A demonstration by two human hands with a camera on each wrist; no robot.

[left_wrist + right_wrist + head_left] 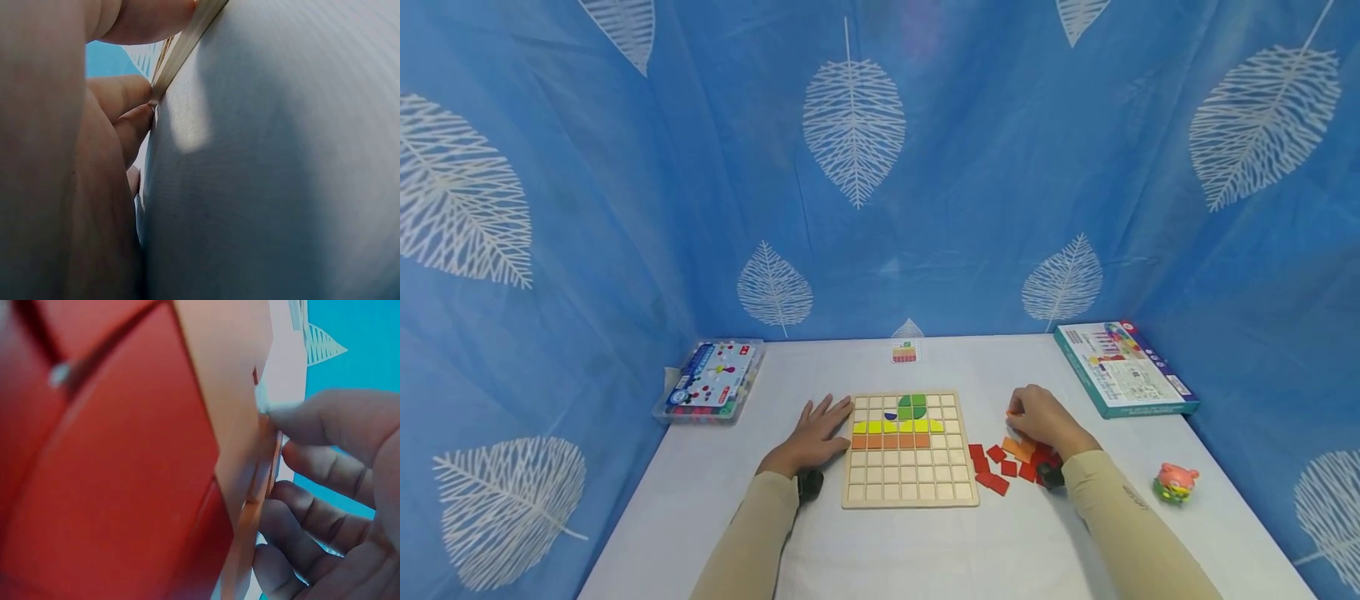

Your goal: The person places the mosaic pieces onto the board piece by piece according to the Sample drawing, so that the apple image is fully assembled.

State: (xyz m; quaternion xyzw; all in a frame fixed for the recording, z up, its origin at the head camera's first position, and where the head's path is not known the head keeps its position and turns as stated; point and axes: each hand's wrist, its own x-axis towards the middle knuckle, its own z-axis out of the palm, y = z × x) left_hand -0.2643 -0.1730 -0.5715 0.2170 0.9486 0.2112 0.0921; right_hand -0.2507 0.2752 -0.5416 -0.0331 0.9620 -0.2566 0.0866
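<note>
A wooden grid board (910,483) lies on the white table (880,550), with green, yellow and orange tiles filling its upper rows. My left hand (816,433) lies flat beside the board's left edge, fingers spread and touching it; the left wrist view shows fingertips (134,122) against the board's rim (181,50). My right hand (1037,421) hovers over a heap of red and orange tiles (1003,467) right of the board and pinches a small orange tile (272,456) at the fingertips.
A clear plastic case of small parts (711,379) sits at the table's back left, a teal box (1120,367) at the back right. A small picture card (905,352) lies behind the board. A pink and green toy (1176,483) stands at the right.
</note>
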